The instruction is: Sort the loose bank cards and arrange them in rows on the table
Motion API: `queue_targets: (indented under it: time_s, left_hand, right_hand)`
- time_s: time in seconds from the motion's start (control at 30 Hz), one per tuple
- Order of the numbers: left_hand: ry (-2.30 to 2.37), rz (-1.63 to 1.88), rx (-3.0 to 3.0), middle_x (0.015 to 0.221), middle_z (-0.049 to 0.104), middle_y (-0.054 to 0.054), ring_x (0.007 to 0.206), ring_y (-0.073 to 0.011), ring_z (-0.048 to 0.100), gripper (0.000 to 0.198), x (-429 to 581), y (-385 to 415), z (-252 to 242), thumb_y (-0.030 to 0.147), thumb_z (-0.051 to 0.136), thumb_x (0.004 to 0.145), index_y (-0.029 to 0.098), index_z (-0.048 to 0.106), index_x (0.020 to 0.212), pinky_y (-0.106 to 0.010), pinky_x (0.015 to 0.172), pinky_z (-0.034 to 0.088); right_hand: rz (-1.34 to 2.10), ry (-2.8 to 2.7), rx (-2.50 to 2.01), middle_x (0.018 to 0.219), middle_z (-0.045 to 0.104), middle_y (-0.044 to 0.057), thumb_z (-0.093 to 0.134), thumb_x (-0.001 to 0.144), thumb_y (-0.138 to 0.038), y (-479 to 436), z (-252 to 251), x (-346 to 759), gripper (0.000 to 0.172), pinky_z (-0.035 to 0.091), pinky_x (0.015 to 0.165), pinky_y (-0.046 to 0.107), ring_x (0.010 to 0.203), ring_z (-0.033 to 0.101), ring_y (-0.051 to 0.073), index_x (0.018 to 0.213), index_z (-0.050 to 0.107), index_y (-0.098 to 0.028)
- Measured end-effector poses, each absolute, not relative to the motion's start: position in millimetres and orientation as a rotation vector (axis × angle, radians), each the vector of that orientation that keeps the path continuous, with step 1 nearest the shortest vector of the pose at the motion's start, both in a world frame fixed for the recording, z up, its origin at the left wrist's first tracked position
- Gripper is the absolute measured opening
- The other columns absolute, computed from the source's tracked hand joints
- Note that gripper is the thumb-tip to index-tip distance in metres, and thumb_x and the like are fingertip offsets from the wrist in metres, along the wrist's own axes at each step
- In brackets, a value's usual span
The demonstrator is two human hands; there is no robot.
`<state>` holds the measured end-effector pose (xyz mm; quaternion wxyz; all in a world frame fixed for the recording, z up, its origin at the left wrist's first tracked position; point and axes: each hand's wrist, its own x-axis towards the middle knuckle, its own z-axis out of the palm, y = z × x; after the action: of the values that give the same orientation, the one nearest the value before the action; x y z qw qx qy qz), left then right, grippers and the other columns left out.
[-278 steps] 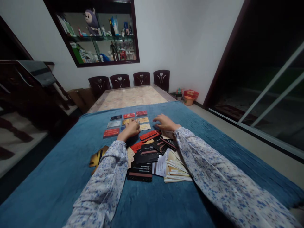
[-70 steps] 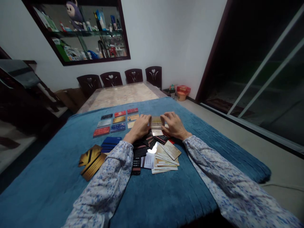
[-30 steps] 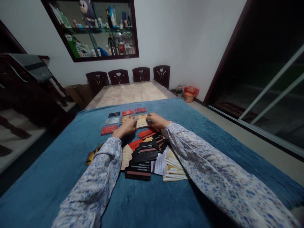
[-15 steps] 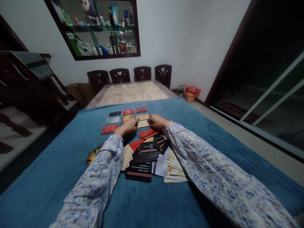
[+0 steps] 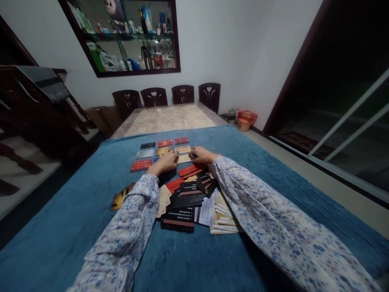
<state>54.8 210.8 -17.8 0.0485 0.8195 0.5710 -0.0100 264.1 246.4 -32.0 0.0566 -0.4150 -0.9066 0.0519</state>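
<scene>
A cream card (image 5: pixel 184 159) lies at the near right of a grid of small card stacks. My left hand (image 5: pixel 166 161) is closed, with its fingertips at the card's left edge. At the right edge, the curled fingers of my right hand (image 5: pixel 202 155) touch the card. Just beyond is a yellow card stack (image 5: pixel 182 150). Under my left hand, another stack is mostly hidden. Below both hands lies a loose pile with black cards (image 5: pixel 188 194), red cards (image 5: pixel 190 170), fanned beige cards (image 5: pixel 164 199) and gold-and-white cards (image 5: pixel 223 228).
A blue cloth (image 5: pixel 75 202) covers the near table. Red card stacks (image 5: pixel 141 165), a silver one (image 5: pixel 145 154) and a black one (image 5: pixel 148 145) stand in the grid. Black-and-gold cards (image 5: pixel 119 198) lie beside my left sleeve. Several chairs (image 5: pixel 209 95) line the far end.
The view has shifted very slightly. My left hand's fingers have moved a little, while my right hand stays in the same place at the cream card.
</scene>
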Motion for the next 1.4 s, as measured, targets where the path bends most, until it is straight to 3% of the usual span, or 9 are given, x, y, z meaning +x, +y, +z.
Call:
queue_targets:
  time_s: [0.5,0.87,1.07,1.4]
  left_hand:
    - [1.724,0.054,2.521,0.128,0.064,-0.015,0.137,-0.0379,0.04,0.019,56,205,-23,0.012,0.051,0.088,0.018,0.07,0.089,-0.057,0.102,0.041]
    - [1.672,0.106,2.618,0.126,0.063,-0.014,0.139,-0.0366,0.037,0.021,52,200,-26,0.011,0.052,0.085,0.02,0.069,0.093,-0.052,0.102,0.037]
    - [1.65,0.077,2.633,0.126,0.064,-0.015,0.139,-0.0373,0.037,0.019,54,189,-16,0.01,0.054,0.084,0.018,0.069,0.092,-0.054,0.104,0.036]
    - [1.648,0.026,2.631,0.132,0.063,-0.016,0.141,-0.0398,0.037,0.023,57,168,-8,0.022,0.055,0.093,0.017,0.072,0.108,-0.057,0.108,0.037]
  right_hand:
    - [0.154,-2.751,-1.298,0.108,0.071,0.012,0.067,0.085,-0.021,244,-30,263,0.02,0.043,0.088,0.023,0.099,0.064,0.021,0.101,0.079,-0.015]
    - [0.149,-2.644,-1.316,0.123,0.069,0.016,0.067,0.091,-0.024,237,-35,269,0.04,0.045,0.094,0.026,0.107,0.065,0.021,0.13,0.072,-0.014]
    - [0.102,-2.656,-1.346,0.121,0.073,0.012,0.068,0.089,-0.025,233,-35,285,0.039,0.043,0.087,0.026,0.111,0.062,0.023,0.128,0.073,-0.018]
    - [0.108,-2.62,-1.315,0.115,0.074,0.012,0.065,0.094,-0.031,201,-30,306,0.032,0.039,0.084,0.03,0.109,0.058,0.025,0.122,0.077,-0.02]
